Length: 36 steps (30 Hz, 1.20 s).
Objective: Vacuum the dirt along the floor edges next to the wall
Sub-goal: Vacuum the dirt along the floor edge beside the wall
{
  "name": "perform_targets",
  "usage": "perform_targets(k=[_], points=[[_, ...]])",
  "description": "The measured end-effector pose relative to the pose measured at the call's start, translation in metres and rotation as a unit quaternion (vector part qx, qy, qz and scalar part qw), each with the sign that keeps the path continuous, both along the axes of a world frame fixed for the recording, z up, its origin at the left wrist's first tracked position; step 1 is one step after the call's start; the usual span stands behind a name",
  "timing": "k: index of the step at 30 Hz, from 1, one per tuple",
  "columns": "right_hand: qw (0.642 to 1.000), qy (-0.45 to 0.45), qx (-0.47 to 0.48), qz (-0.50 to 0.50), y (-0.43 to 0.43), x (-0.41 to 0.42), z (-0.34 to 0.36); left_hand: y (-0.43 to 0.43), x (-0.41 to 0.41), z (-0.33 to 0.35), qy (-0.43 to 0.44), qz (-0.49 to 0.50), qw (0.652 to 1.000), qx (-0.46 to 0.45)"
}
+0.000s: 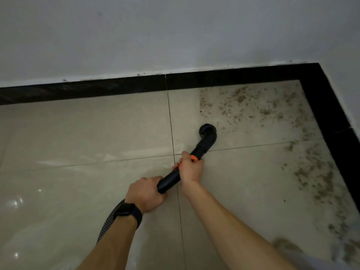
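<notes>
I hold a black vacuum tube [204,143] with an orange collar [194,158] in both hands. My right hand [191,168] grips it at the collar. My left hand [146,193] grips the rear end, where a ribbed grey hose [109,221] leaves under my wrist. The round brush nozzle [207,131] rests on the beige floor tile at the left border of the dirt. Brown dirt [253,102] is scattered toward the corner and along the right edge [315,176].
A black tile border [116,88] runs along the foot of the white wall [175,36] and turns down the right side [335,121]. The corner lies at the upper right. Glossy beige floor [78,133] spreads to the left. A blurred pale shape [292,250] sits at bottom right.
</notes>
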State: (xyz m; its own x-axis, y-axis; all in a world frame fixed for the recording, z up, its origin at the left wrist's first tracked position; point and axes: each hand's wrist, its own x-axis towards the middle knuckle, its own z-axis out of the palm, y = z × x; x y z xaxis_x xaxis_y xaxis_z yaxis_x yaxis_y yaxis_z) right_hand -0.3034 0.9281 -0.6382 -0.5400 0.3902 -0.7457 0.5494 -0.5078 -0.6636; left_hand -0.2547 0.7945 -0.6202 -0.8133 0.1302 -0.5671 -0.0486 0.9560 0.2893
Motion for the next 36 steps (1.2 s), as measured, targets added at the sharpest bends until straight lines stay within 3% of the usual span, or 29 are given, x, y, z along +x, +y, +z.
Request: perform_targets(k=[11, 36], points=[[0.998, -0.003, 0.019, 0.067, 0.019, -0.036, 0.009, 0.034, -0.014, 0.003, -0.001, 0.111, 0.993, 0.050], [0.996, 0.028, 0.006, 0.085, 0.048, -0.117, 0.009, 0.066, -0.089, -0.004, 0.025, 0.129, 0.990, 0.056]])
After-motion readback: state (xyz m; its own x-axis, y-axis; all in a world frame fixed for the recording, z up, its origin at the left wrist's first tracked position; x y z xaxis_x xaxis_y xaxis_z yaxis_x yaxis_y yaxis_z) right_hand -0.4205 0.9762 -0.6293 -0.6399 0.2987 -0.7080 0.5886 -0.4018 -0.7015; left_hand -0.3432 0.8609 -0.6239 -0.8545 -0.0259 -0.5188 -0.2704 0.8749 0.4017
